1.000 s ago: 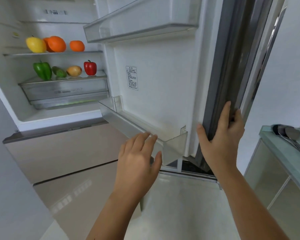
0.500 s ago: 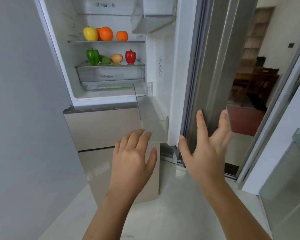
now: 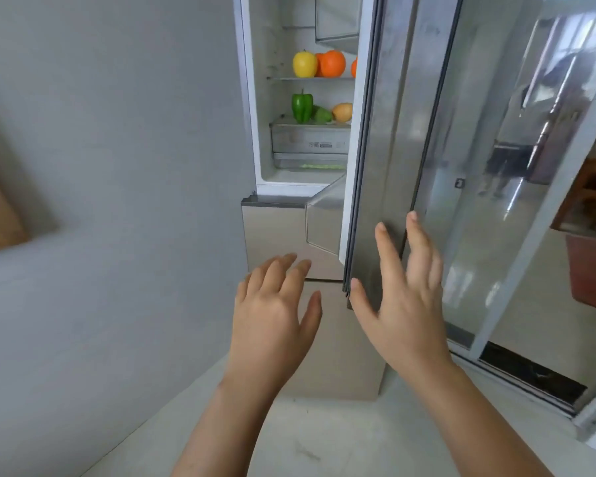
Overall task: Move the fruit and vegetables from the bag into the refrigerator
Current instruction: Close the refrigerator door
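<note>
Looks close to finished, as a judgement. Inside the refrigerator (image 3: 264, 149), on the upper shelf (image 3: 286, 78): yellow fruit (image 3: 304, 64), orange (image 3: 332, 63), plus a sliver of a second orange (image 3: 354, 67) cut off by the door (image 3: 396, 132). One level down, on top of the crisper drawer (image 3: 310, 137): green pepper (image 3: 302, 106), a green vegetable (image 3: 323, 115) just beside it, then a yellow-brown round one (image 3: 342, 112). No bag in view, so cannot tell if anything is left in it. Probably only shutting the door left to do. Door: long axis vertical, seen almost edge-on, swung partway across the opening, hiding the right part of the interior. Green pepper: upright, stem up, long axis vertical. Green vegetable: lying down, long axis roughly along the shelf, near end tucked behind the pepper. Round fruit: no clear axis. Right hand (image 3: 406, 311): low on the door's outer face, fingers (image 3: 386, 242) straight and spread, thumb by the bottom corner, gripping nothing; looks like a flat push, firm contact not certain. Left hand (image 3: 272, 315): in front of the lower drawer fronts (image 3: 272, 235), apart from them, fingers loosely extended and slightly spread, holding nothing.
</note>
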`<action>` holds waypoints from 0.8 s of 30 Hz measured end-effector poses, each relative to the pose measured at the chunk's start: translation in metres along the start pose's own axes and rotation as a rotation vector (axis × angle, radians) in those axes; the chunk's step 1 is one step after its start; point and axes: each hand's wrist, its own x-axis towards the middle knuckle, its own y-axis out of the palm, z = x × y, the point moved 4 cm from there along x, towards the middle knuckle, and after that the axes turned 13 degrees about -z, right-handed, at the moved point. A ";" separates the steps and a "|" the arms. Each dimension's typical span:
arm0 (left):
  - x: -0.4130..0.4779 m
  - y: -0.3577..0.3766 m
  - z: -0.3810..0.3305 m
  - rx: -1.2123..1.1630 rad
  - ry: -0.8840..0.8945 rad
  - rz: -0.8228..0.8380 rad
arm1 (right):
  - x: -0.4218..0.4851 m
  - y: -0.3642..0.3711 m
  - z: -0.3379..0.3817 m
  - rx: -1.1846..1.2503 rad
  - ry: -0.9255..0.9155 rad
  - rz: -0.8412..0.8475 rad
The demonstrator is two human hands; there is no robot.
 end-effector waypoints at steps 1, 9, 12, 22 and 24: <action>0.000 -0.001 0.009 0.016 -0.011 -0.004 | 0.002 0.008 0.006 0.028 -0.022 0.010; 0.018 0.009 0.075 0.130 -0.050 -0.039 | 0.023 0.082 0.042 0.219 -0.102 0.106; 0.033 0.024 0.101 0.157 -0.042 -0.059 | 0.035 0.116 0.045 0.239 -0.123 0.133; 0.090 0.082 0.174 0.248 -0.029 -0.073 | 0.093 0.225 0.042 0.208 -0.173 0.199; 0.099 0.095 0.186 0.255 -0.031 -0.079 | 0.102 0.244 0.040 0.191 -0.188 0.206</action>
